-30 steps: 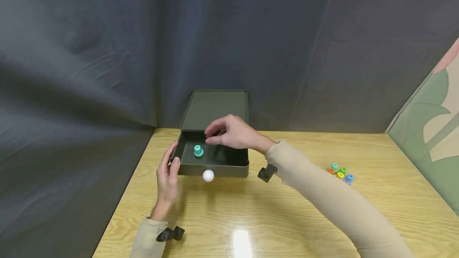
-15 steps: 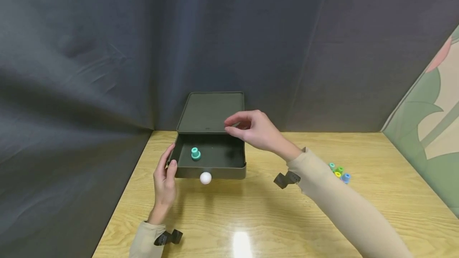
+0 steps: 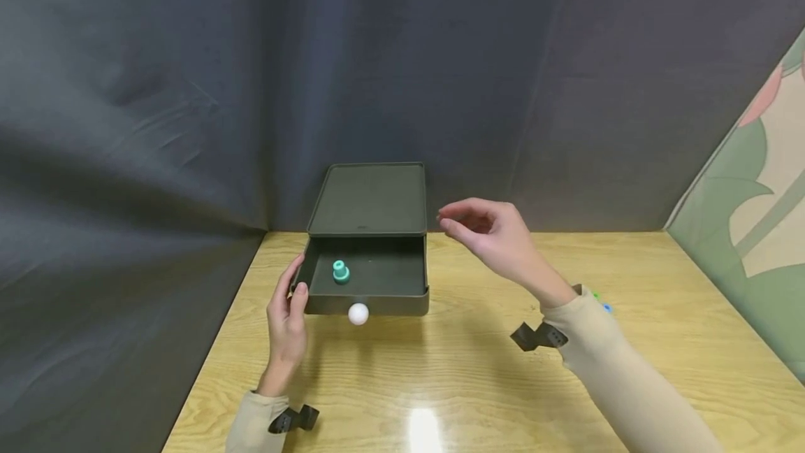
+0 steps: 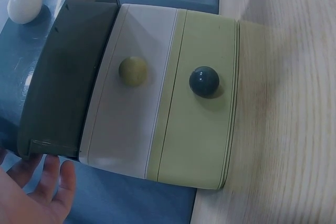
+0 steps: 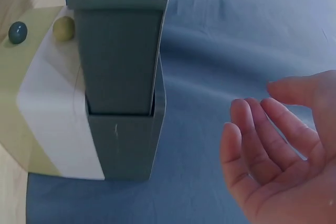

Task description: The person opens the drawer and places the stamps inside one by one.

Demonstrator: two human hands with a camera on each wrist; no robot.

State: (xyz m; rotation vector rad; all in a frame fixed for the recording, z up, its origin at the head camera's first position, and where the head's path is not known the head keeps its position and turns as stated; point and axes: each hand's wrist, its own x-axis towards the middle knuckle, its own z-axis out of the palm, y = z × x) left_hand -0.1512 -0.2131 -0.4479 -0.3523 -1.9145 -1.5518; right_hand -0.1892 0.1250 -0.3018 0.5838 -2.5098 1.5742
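A dark green drawer (image 3: 388,305) with a white ball knob (image 3: 358,314) is pulled out at the top of a small chest. Inside, toward its left, stands a teal peg (image 3: 340,272) with a wide base. My left hand (image 3: 288,331) touches the drawer's left side near the front corner, with its thumb at that corner. In the left wrist view, its fingers (image 4: 49,176) lie against the side. To the right of the chest, my right hand (image 3: 499,236) hangs in the air, fingers loosely bent. The right wrist view shows nothing in that hand (image 5: 286,150).
Below are a white drawer (image 4: 126,124) with a yellowish knob (image 4: 133,71) and a pale green drawer (image 4: 197,140) with a dark knob (image 4: 204,82). Blue and green pegs (image 3: 606,307) show partly behind the right sleeve. A dark curtain (image 3: 478,89) hangs behind the table (image 3: 390,376).
My right hand has moved rightward from above the drawer to beside the chest. The left hand keeps its place at the drawer, and the teal peg stays inside. The head view has shifted slightly.
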